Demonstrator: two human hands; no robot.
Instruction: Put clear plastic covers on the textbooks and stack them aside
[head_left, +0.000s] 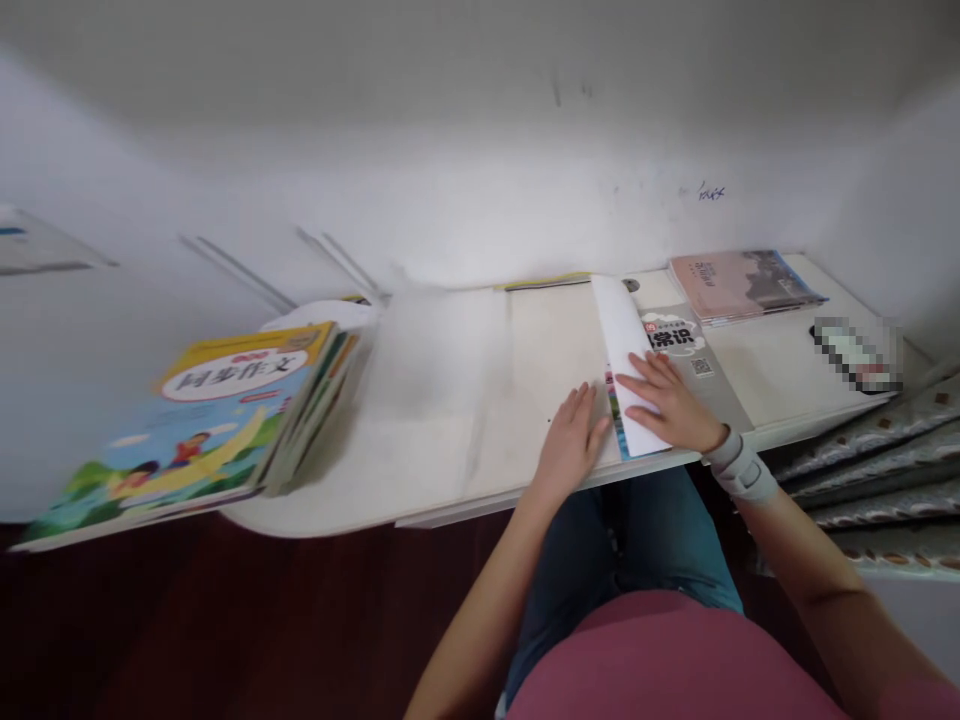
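My left hand (571, 432) lies flat and open on the white desk (450, 420), its fingers touching the left edge of a book. My right hand (670, 400) rests with spread fingers on that book's white folded-over page (624, 335). The book (694, 350) has a grey cover with large printed characters and lies near the desk's front edge. A grey band (739, 466) wraps my right wrist.
A stack of colourful books (225, 410) with a yellow-topped cover sits at the desk's left end. A pink book (739, 283) lies at the back right, a dark device (855, 352) beside it. Patterned bedding (885, 450) borders the right. A white wall stands behind.
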